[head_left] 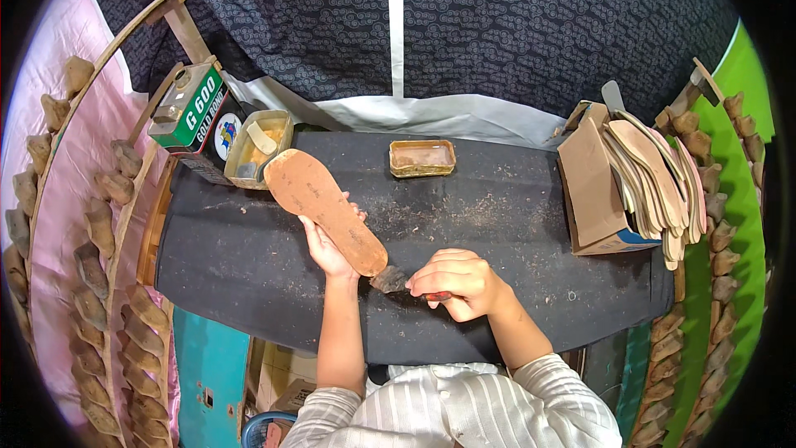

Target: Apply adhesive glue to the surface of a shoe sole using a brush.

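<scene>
A brown, sole-shaped shoe insole (pixel 322 203) slants over the table, its wide end up to the left. My left hand (pixel 328 254) grips it from beneath, thumb and fingers at its two edges. In my right hand (pixel 461 284) is a putty knife (pixel 390 280) with a red and black handle and a dark, smeared blade. The blade lies close to the narrow end of the insole; whether they touch I cannot tell. Past my hands, a small rectangular tray (pixel 423 170) with a crusted yellowish rim holds something brownish.
Black cloth (pixel 497 224) covers the table, with light scraps strewn over it. Left stand a green and black metal can (pixel 192 108) and an open tin (pixel 286 143). A cardboard box (pixel 593 191) full of insoles is at right. Racks of wooden shoe lasts (pixel 99 228) flank both sides.
</scene>
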`<state>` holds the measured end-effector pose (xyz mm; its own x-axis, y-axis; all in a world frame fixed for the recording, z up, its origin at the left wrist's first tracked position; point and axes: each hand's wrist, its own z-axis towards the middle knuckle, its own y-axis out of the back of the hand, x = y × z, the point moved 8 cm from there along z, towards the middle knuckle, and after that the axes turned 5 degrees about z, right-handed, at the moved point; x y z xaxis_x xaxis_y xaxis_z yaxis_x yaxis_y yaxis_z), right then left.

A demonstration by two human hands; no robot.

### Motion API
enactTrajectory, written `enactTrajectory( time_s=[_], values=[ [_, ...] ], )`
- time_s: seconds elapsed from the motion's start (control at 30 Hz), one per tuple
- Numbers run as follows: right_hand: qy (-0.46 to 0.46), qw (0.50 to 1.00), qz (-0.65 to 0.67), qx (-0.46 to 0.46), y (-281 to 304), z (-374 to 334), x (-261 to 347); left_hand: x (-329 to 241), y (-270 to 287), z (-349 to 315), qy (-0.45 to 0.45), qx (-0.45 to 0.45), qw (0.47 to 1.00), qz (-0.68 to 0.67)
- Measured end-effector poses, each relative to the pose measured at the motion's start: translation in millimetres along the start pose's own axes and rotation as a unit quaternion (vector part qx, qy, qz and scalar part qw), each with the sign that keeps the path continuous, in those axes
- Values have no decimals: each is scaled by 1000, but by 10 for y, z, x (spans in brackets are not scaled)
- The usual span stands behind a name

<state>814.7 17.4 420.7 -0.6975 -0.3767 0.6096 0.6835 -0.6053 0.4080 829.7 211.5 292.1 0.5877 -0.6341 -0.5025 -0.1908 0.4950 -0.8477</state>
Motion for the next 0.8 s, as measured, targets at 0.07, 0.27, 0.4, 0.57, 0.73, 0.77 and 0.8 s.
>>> enactTrajectory(
  time_s=[0.07, 0.27, 0.4, 0.57, 0.73, 0.77, 0.8],
  values=[
    [0, 1000, -6, 3, -9, 5, 16, -13, -1, 0, -3, 8, 1000, 3],
    [25, 993, -52, -102, 314, 29, 159, 51, -79, -59, 30, 28, 998, 56],
    [61, 977, -99, -181, 457, 19, 261, 296, -178, -159, 101, 26, 992, 69],
    [87, 953, -180, -229, 494, 96, 309, 514, -78, -265, 134, 134, 972, 141],
    [133, 956, -184, -184, 461, 244, 373, 477, -237, -321, 125, 155, 963, 182],
    [133, 956, -185, -184, 444, 273, 368, 464, -315, -335, 127, 196, 957, 170],
    [131, 954, -200, -183, 416, 304, 363, 462, -385, -356, 129, 235, 950, 157]
  ],
)
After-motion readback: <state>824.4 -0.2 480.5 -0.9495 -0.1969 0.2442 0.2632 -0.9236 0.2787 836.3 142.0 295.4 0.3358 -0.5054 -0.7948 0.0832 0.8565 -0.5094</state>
